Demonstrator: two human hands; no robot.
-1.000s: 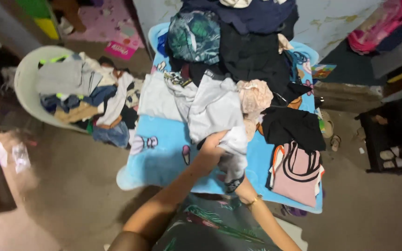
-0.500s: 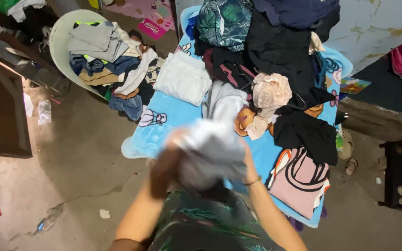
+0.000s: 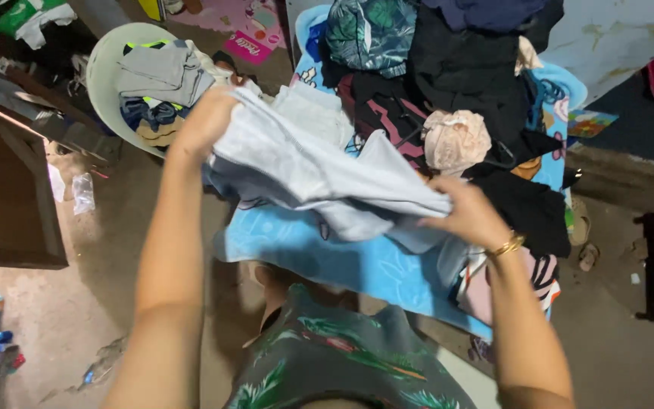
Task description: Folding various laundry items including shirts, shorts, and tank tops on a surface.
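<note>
- I am holding a pale grey garment [image 3: 319, 174] stretched between my two hands, above the near edge of a blue blanket [image 3: 327, 261] that is covering the low surface in front of me; the cloth is hanging in folds and sagging at the middle.
- My left hand [image 3: 204, 121] is gripping one end of the garment up and to the left, fingers clenched into the fabric; my arm is reaching out over the floor [image 3: 77, 303].
- My right hand [image 3: 469, 213] is pinching the other end lower and to the right, fingers closed on the cloth; a gold bracelet [image 3: 507, 245] is sitting on that wrist.
- Behind the garment a heap of clothes is lying on the blanket; a folded white piece [image 3: 313, 113] is resting just beyond my left hand, a crumpled pink piece [image 3: 456, 140] is sitting near my right hand, and black clothes [image 3: 463, 72] are piling up at the far side with a green-patterned bundle [image 3: 369, 34] beside them.
- A black garment [image 3: 531, 208] is lying just past my right hand; a pink piece with black stripes [image 3: 543, 273] is showing under my right forearm.
- To the left a white basket [image 3: 104, 72] is tipping toward the blanket, stuffed with grey, blue and tan clothes; my left hand is hovering just in front of its contents.
- A dark wooden cabinet [image 3: 1, 197] is standing at the left edge; a clear plastic bag [image 3: 82, 193] is lying on the floor beside it.
- I am wearing a dark leaf-print top [image 3: 342, 363], showing at the bottom of the view.
</note>
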